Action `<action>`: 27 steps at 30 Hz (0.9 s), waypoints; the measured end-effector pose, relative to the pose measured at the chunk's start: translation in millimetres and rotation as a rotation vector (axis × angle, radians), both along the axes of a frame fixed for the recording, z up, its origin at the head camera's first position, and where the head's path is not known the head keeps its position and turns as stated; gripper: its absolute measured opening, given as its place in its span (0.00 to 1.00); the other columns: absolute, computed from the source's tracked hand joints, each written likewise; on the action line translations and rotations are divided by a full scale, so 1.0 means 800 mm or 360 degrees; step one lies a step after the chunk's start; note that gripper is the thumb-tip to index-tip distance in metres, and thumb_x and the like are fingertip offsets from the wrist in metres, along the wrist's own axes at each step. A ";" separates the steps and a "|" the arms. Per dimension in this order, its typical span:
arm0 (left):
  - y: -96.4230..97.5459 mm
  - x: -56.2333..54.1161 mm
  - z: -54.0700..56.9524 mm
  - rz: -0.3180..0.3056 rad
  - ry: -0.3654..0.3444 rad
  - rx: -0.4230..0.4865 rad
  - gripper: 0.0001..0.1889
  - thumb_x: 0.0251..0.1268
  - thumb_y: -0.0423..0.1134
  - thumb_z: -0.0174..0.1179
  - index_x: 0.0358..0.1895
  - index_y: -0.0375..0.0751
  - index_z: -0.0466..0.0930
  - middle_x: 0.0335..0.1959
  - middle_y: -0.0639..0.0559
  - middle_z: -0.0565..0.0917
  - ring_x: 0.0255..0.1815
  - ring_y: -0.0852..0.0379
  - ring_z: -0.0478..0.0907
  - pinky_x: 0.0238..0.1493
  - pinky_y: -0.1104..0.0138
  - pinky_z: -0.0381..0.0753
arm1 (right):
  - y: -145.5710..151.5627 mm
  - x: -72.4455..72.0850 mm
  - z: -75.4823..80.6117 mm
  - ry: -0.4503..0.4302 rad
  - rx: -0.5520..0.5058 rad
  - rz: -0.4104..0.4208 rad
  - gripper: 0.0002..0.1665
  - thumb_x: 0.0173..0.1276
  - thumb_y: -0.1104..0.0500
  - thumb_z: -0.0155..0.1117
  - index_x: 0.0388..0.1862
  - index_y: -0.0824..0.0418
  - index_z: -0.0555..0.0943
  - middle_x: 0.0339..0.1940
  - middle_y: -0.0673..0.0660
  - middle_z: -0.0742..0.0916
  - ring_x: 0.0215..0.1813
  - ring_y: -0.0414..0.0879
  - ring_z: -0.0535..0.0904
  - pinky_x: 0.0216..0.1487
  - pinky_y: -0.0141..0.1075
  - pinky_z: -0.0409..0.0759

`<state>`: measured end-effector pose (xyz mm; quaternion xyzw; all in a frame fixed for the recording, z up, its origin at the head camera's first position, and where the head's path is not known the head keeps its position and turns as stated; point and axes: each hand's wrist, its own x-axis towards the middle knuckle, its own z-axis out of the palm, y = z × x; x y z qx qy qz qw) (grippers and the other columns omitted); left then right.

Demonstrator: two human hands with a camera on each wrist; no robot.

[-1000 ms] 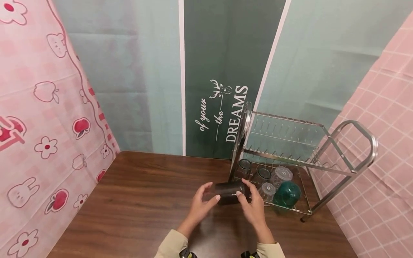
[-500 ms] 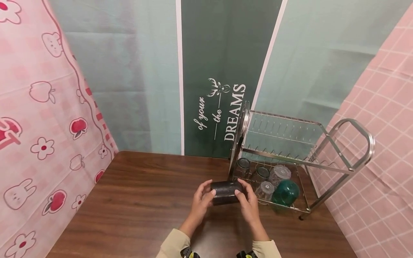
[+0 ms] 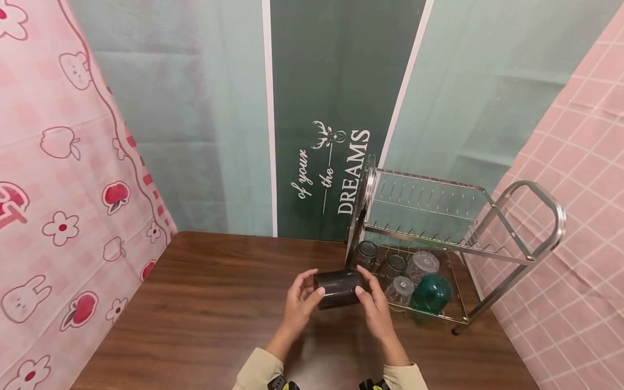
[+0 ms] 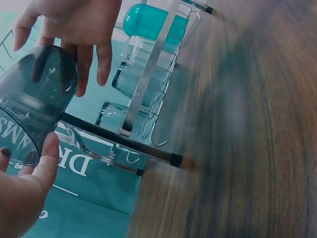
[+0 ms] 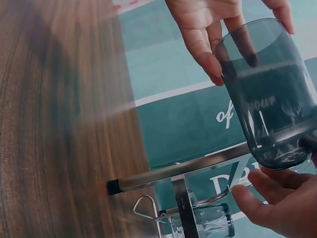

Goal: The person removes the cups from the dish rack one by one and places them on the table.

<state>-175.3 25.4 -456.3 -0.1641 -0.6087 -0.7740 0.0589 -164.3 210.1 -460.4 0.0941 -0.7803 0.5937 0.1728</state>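
Note:
A dark tinted, see-through drinking glass (image 3: 338,290) lies on its side in the air above the table, between both hands. My left hand (image 3: 298,306) holds its open rim end, thumb in front and fingers behind. At the base end, my right hand (image 3: 377,311) grips it with thumb and fingers. In the left wrist view the tinted glass (image 4: 47,84) is tilted, with the left thumb along its side near the rim. From the right wrist, the glass (image 5: 267,99) shows nothing inside; left fingertips are seen through its wall.
A two-tier metal dish rack (image 3: 439,238) stands at the right on the brown wooden table (image 3: 205,314). Its lower tier holds several upturned clear glasses (image 3: 424,262) and a teal one (image 3: 432,293). Printed curtains (image 3: 234,135) hang behind and at both sides.
The glass has shifted slightly left, away from the rack, and tilts a little differently. Both hands move with it, the left hand now closer round the rim end. The rack's glasses stay put.

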 end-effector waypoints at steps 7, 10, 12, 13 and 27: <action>-0.006 -0.001 0.001 -0.0011 -0.0023 -0.0014 0.21 0.59 0.23 0.55 0.57 0.25 0.68 0.46 0.33 0.74 0.45 0.41 0.72 0.47 0.62 0.72 | 0.003 -0.004 -0.005 0.0142 0.0245 -0.0092 0.22 0.71 0.63 0.52 0.63 0.62 0.70 0.60 0.62 0.75 0.58 0.53 0.70 0.52 0.38 0.72; -0.010 -0.004 -0.001 0.0019 -0.0036 -0.0034 0.21 0.58 0.24 0.57 0.57 0.25 0.68 0.47 0.32 0.74 0.46 0.37 0.72 0.49 0.60 0.72 | 0.008 -0.007 -0.007 0.0231 0.0548 -0.0186 0.22 0.70 0.60 0.54 0.63 0.62 0.71 0.60 0.63 0.74 0.61 0.56 0.68 0.54 0.52 0.69; -0.015 -0.007 -0.001 0.0043 -0.0061 -0.0061 0.22 0.58 0.24 0.58 0.57 0.25 0.69 0.49 0.32 0.74 0.47 0.36 0.71 0.49 0.59 0.72 | 0.012 -0.010 -0.007 0.0272 0.0736 -0.0240 0.23 0.70 0.58 0.55 0.62 0.62 0.72 0.60 0.64 0.74 0.62 0.58 0.67 0.53 0.56 0.67; -0.017 -0.008 -0.001 0.0055 -0.0080 -0.0082 0.22 0.58 0.25 0.58 0.57 0.26 0.69 0.50 0.32 0.73 0.47 0.36 0.71 0.49 0.58 0.71 | 0.014 -0.012 -0.007 0.0288 0.0817 -0.0251 0.23 0.69 0.57 0.56 0.62 0.62 0.72 0.60 0.65 0.74 0.61 0.59 0.67 0.54 0.58 0.66; -0.041 -0.034 -0.028 0.0269 -0.0139 -0.0439 0.24 0.54 0.41 0.67 0.56 0.43 0.75 0.56 0.44 0.75 0.53 0.44 0.70 0.52 0.50 0.67 | 0.042 -0.038 0.014 0.0102 0.1417 -0.0086 0.27 0.60 0.57 0.67 0.57 0.64 0.74 0.57 0.73 0.73 0.57 0.67 0.70 0.49 0.59 0.70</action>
